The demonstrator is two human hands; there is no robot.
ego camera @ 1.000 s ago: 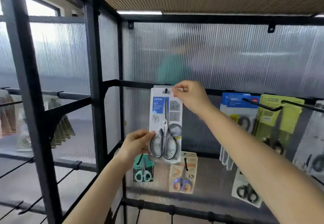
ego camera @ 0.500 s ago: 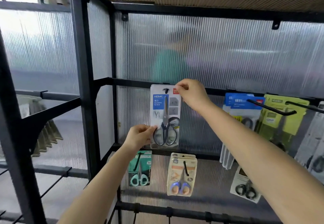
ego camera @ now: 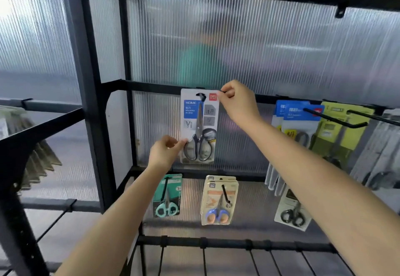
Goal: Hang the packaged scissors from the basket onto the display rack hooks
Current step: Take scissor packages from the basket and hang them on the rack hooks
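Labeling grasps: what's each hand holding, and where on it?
Both hold the same scissors pack. The right hand pinches its top right corner, beside the hang hole; the left hand pinches its lower left edge, near the handles.

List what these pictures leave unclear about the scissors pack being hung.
- Head view: the hook behind the scissors pack; the card hides all but a dark tip at its hanger hole, so whether it is seated cannot be told.
- The basket: out of frame.
- The left hand fingers behind the pack's lower corner: hidden by the card.
- Small print on the pack: too small to read.
- The grey packs: cut off by the frame's right edge.
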